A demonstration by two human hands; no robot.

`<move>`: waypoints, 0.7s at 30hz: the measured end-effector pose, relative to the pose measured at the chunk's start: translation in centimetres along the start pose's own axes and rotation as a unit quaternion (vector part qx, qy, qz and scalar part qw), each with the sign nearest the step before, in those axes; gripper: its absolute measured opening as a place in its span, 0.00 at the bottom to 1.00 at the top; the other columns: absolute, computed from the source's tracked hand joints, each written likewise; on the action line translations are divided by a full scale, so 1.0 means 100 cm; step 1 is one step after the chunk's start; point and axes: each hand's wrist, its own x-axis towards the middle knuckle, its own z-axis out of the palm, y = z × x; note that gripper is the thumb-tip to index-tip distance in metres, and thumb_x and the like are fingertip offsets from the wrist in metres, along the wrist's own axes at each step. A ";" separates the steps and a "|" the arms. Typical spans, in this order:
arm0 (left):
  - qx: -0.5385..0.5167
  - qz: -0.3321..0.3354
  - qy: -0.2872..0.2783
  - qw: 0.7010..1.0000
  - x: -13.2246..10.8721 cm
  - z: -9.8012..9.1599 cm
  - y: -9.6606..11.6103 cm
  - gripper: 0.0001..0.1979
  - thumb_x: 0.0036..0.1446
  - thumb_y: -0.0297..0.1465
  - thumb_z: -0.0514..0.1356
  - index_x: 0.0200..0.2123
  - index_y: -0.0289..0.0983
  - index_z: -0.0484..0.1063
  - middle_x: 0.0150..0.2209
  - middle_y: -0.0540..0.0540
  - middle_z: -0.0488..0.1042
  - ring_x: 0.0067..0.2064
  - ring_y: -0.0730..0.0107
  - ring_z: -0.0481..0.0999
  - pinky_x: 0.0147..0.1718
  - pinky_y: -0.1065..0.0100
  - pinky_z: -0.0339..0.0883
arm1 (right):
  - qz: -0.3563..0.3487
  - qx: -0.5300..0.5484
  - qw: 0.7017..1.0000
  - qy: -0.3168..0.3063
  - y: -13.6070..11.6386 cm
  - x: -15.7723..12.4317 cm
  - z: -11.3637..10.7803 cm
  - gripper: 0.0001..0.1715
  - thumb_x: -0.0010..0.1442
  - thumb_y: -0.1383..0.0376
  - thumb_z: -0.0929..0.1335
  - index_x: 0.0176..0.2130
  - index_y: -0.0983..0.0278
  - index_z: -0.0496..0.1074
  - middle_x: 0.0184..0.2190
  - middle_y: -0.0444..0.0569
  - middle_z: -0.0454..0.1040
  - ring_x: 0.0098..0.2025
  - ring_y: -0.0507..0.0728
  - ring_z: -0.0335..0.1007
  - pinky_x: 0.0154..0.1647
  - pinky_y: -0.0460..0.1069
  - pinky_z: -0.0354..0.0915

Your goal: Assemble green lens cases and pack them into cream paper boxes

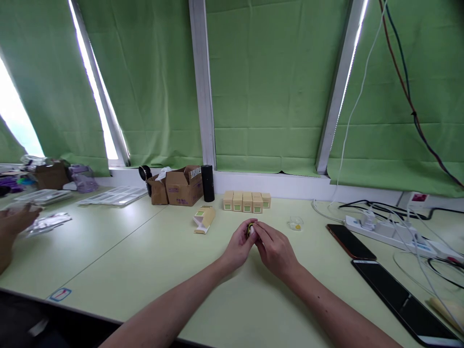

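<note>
My left hand [238, 245] is closed around a small dark round object with a yellow-green edge [250, 229], held just above the table. Its kind is hard to tell because fingers cover most of it. My right hand [274, 245] meets the left one, its fingertips pinched at the same object, where a bit of white shows. Beyond the hands stands a group of small cardboard boxes [247, 202] with green-marked labels. To their left lies an opened small box [205, 218] on its side. A clear plastic dish [296, 223] with something yellow in it sits to the right.
On the right are a phone [351, 241], a tablet [402, 297] and a power strip [389, 235] with tangled cables. A cardboard carton [183, 186] and a black cylinder [208, 183] stand at the back. Another person's hand [16, 224] is at the far left, near plastic trays [115, 195].
</note>
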 end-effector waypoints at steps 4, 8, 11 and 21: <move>0.010 0.005 0.000 1.000 0.000 -0.001 -0.001 0.24 0.63 0.45 0.63 0.57 0.39 0.70 0.51 0.39 0.75 0.53 0.58 0.74 0.55 0.59 0.68 | 0.003 -0.001 1.000 -0.005 -0.001 0.000 0.001 0.22 0.70 0.70 0.62 0.61 0.63 0.69 0.53 0.59 0.79 0.51 0.63 0.80 0.49 0.58 0.79; 0.023 0.005 0.002 1.000 0.000 -0.001 -0.003 0.25 0.64 0.46 0.62 0.58 0.38 0.69 0.52 0.39 0.75 0.54 0.58 0.74 0.56 0.57 0.68 | 0.000 -0.013 1.000 -0.003 -0.001 0.002 0.001 0.21 0.70 0.71 0.62 0.60 0.64 0.70 0.52 0.59 0.79 0.49 0.63 0.80 0.47 0.57 0.79; 0.022 0.007 0.003 1.000 0.000 -0.001 -0.003 0.24 0.64 0.45 0.62 0.58 0.38 0.69 0.53 0.39 0.75 0.55 0.57 0.74 0.57 0.57 0.67 | -0.002 -0.009 1.000 -0.006 -0.001 0.002 0.000 0.21 0.70 0.71 0.62 0.60 0.64 0.70 0.52 0.59 0.79 0.49 0.63 0.80 0.46 0.57 0.79; -0.006 -0.006 0.000 1.000 0.005 -0.005 -0.005 0.31 0.63 0.48 0.62 0.62 0.36 0.65 0.47 0.39 0.77 0.45 0.60 0.78 0.48 0.59 0.73 | 0.023 0.055 0.998 -0.020 -0.003 0.002 -0.002 0.32 0.70 0.70 0.61 0.70 0.63 0.55 0.57 0.61 0.75 0.56 0.64 0.75 0.50 0.60 0.78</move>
